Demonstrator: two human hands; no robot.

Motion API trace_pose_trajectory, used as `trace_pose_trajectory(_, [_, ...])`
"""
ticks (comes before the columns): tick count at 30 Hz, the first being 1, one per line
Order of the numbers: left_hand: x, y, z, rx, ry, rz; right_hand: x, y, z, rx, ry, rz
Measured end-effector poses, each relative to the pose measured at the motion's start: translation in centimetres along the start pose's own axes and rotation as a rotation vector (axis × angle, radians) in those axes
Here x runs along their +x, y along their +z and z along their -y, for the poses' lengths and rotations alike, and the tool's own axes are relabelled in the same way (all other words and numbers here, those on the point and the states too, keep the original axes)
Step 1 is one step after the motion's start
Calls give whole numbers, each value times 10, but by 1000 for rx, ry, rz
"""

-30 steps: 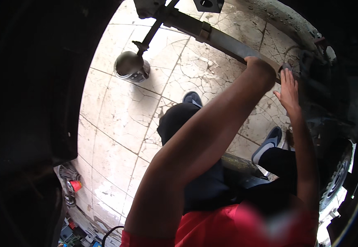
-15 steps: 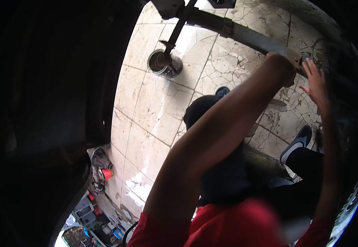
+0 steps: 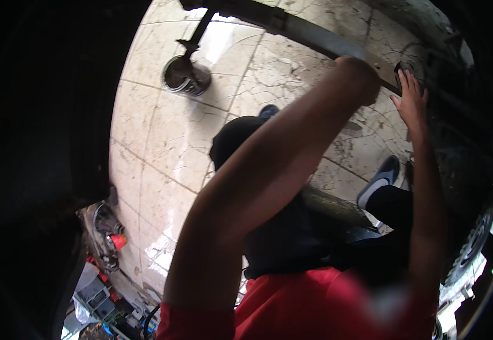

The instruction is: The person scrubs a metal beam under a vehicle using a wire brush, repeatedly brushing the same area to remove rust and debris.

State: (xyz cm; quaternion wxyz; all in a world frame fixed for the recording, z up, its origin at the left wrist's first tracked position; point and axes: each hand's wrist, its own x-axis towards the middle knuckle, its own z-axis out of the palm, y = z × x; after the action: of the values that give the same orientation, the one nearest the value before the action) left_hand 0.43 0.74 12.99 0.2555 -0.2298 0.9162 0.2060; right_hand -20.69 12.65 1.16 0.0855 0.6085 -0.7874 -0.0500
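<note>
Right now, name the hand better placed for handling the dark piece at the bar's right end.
Probably the right hand: it is at the dark piece, while the left hand is farther left along the bar.

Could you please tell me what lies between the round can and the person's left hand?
In the head view, a stretch of cracked, pale floor tiles with a dark joint line shows between the can and the left hand.

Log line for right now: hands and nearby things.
left hand: at metal bar, grip hidden | right hand: fingers extended by bar's dark end | nearby: open can on tiled floor
</note>
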Motion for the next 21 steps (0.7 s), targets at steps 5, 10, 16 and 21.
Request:
trace_pose_trajectory(5, [-22, -7, 8, 53, 2, -31, 1, -21, 29, 119, -258, 14])
trace_pose_trajectory(10, [-23, -10, 10, 10, -31, -57, 7, -15, 38, -48, 124, 167])
trace_pose_trajectory(16, [-17, -12, 9, -55, -76, -47, 13, -27, 23, 142, 123, 165])
trace_pose_trajectory(21, [-20, -19, 10, -55, -86, -37, 10, -32, 32, 144, 48, 87])
